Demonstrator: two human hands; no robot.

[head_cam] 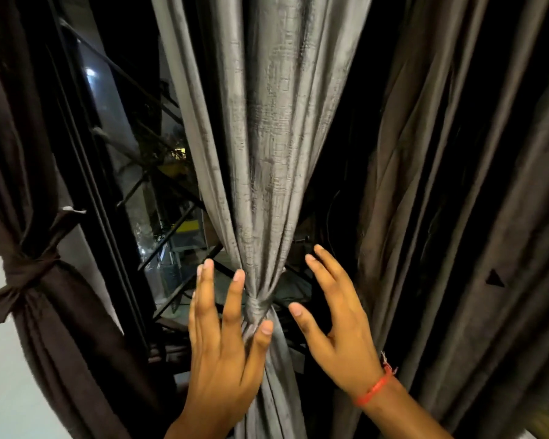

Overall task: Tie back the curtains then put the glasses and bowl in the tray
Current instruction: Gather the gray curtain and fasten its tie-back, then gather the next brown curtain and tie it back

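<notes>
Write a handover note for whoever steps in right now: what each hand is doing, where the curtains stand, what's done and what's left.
Left hand: open, fingers straight, thumb touching the grey curtain just below its knot.
Right hand: open, beside the knot, holding nothing.
Done: brown curtain at left tied with a band; grey curtain gathered and knotted.
Left: dark curtain at right hangs loose, so tie it. Glasses, bowl and tray are not in view.

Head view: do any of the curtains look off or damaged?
Nothing damaged. The grey curtain is cinched by a knot, and the brown curtain is tied back. The right curtain hangs loose, untied.
</notes>
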